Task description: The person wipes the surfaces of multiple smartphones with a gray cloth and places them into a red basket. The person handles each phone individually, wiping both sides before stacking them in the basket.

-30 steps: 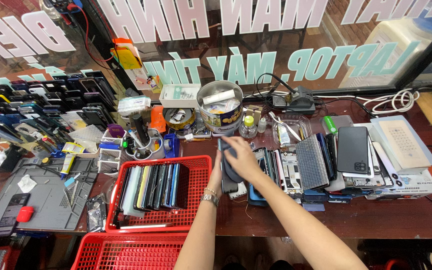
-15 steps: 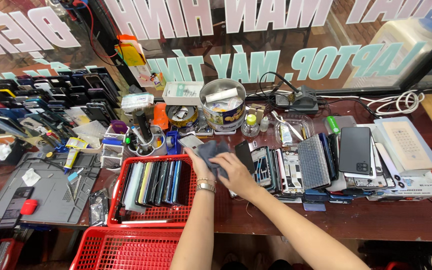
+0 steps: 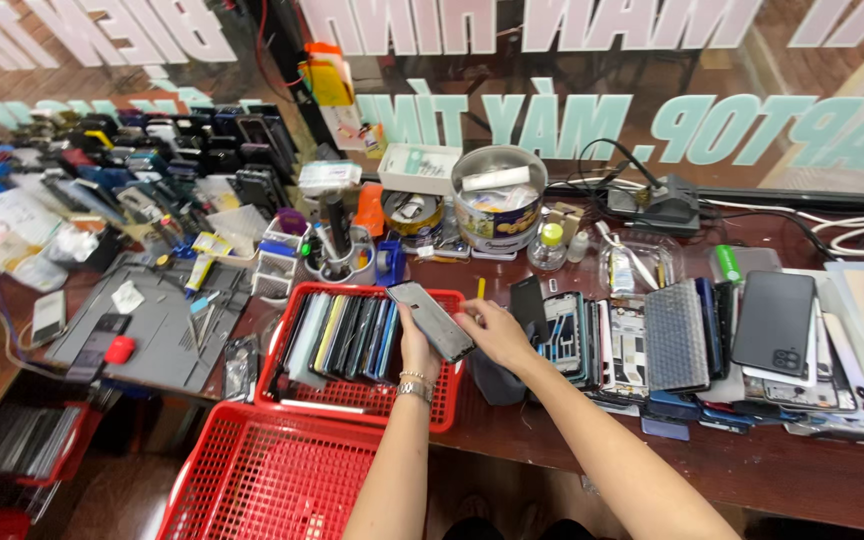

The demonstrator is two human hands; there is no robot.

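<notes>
Flat dark glossy phone panel is pinched between both hands over the right edge of the red plastic mesh basket of upright thin panels. Left hand grips its lower edge, right hand closes fingers on its right end. At 12 o'clock stands a round metal tin; at 11 o'clock, a white rectangular box.

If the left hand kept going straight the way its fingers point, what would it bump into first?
Probably the row of phones standing on edge in the red basket. The left hand holds a phone over that basket's right end, fingers pointing up and away. Depth is hard to judge from above.
</notes>
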